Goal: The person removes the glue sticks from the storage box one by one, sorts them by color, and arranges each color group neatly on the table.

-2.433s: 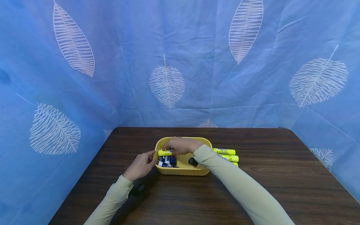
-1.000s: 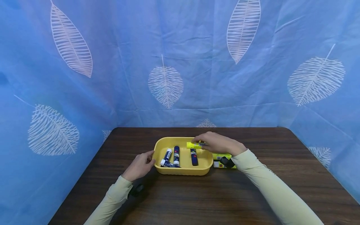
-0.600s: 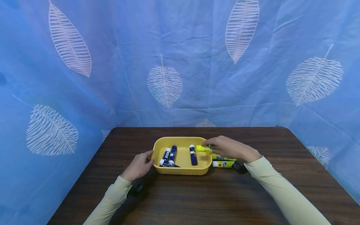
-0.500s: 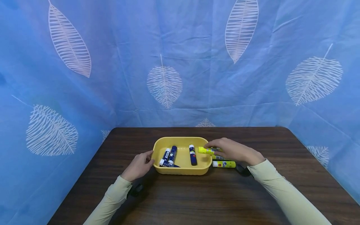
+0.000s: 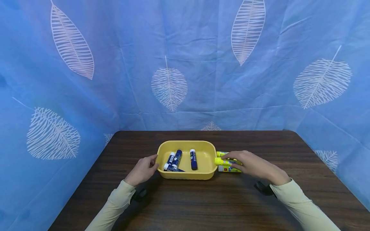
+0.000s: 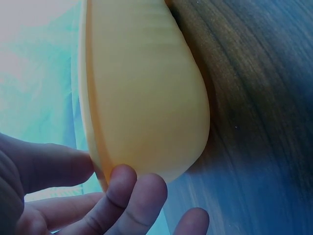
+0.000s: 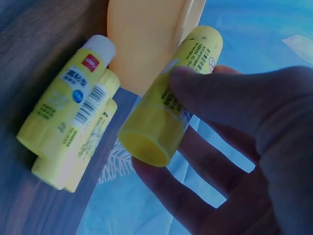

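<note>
My left hand (image 5: 142,171) grips the left end of a yellow plastic bin (image 5: 188,175); in the left wrist view, its thumb and fingertips (image 6: 122,181) pinch the bin's rim (image 6: 93,122). Past the bin's right end, my right hand (image 5: 252,164) holds a yellow glue stick (image 5: 221,161) between thumb and fingers. That glue stick (image 7: 171,93) is tilted above several other yellow glue sticks (image 7: 73,103) lying side by side on the table. Inside the bin, a dark blue glue stick (image 5: 193,159) with a white cap lies near the middle, and more blue glue sticks (image 5: 173,162) cluster at the left.
A dark wood-grain table (image 5: 185,202) carries everything. Behind and at both sides hangs a blue cloth (image 5: 202,86) with white leaf prints. A black strap or camera mount (image 5: 263,188) sits under the right wrist, and another (image 5: 140,194) under the left.
My right hand has carried the yellow glue stick rightward, out of the bin and over the table. The blue glue stick near the middle has rolled left. My left hand stays on the rim.
</note>
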{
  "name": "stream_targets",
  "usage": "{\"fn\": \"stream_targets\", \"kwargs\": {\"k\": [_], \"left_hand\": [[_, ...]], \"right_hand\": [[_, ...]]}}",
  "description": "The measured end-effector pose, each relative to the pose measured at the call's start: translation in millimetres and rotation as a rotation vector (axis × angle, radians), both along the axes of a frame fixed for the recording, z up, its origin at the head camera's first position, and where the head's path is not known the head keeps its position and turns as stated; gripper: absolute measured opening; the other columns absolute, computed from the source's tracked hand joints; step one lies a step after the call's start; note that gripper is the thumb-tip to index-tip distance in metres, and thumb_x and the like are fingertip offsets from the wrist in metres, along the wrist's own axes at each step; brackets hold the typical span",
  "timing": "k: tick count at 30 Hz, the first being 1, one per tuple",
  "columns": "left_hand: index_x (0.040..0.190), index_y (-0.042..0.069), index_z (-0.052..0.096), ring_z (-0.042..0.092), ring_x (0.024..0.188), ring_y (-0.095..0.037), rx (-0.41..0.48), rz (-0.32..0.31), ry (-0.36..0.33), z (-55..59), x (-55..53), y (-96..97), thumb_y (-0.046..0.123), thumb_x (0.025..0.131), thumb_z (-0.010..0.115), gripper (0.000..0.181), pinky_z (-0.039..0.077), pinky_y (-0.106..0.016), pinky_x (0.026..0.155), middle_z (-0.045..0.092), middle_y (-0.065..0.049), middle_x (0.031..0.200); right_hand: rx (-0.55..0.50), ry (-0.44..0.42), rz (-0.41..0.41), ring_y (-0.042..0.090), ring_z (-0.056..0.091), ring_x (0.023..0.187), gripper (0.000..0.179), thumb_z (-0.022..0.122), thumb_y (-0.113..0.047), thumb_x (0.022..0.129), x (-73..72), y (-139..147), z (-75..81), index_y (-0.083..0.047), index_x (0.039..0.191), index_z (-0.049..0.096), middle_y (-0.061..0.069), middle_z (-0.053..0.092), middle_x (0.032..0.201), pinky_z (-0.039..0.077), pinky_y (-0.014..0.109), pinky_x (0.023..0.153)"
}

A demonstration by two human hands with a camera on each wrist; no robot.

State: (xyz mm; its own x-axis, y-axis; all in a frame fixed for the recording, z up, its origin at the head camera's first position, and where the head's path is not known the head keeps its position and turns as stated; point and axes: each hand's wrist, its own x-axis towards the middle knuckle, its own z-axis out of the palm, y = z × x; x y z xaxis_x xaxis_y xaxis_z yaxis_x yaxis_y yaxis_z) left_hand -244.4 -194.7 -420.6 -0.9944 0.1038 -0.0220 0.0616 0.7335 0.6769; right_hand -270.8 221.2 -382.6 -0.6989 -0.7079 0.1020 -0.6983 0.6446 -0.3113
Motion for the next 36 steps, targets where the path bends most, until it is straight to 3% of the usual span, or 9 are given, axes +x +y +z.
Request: {"fn": "stream_targets", "kwargs": {"k": [11, 25, 36], "left_hand": [[0.146, -0.006, 0.049, 0.06, 0.075, -0.022, 0.01, -0.007, 0.001, 1.9, 0.3, 0.0, 0.008, 0.1, 0.063, 0.05, 0.055, -0.028, 0.064, 0.067, -0.013, 0.099], [0.146, -0.007, 0.049, 0.061, 0.077, -0.024, 0.017, -0.008, 0.004, 2.0, 1.1, -0.1, 0.007, 0.1, 0.062, 0.05, 0.055, -0.028, 0.064, 0.068, -0.014, 0.101], [0.146, -0.008, 0.048, 0.061, 0.076, -0.023, 0.007, -0.01, 0.012, 1.1, 0.1, -1.0, 0.007, 0.1, 0.062, 0.051, 0.055, -0.028, 0.063, 0.068, -0.014, 0.1]], "right_hand": [[-0.013, 0.002, -0.04, 0.032, 0.067, 0.115, 0.037, 0.069, -0.003, 0.094, 9.1, 13, -9.5, -0.008, 0.131, 0.066, 0.009, 0.069, 0.129, 0.058, 0.044, 0.089], [0.001, -0.051, -0.004, 0.026, 0.068, 0.11, 0.034, 0.073, -0.005, 0.092, 6.3, 11, -29.5, -0.013, 0.125, 0.068, 0.004, 0.07, 0.123, 0.058, 0.041, 0.087], [0.034, -0.018, 0.036, 0.026, 0.069, 0.109, 0.032, 0.075, -0.002, 0.09, 5.9, 7, -38.9, -0.009, 0.121, 0.07, 0.005, 0.072, 0.12, 0.059, 0.038, 0.086]]}}
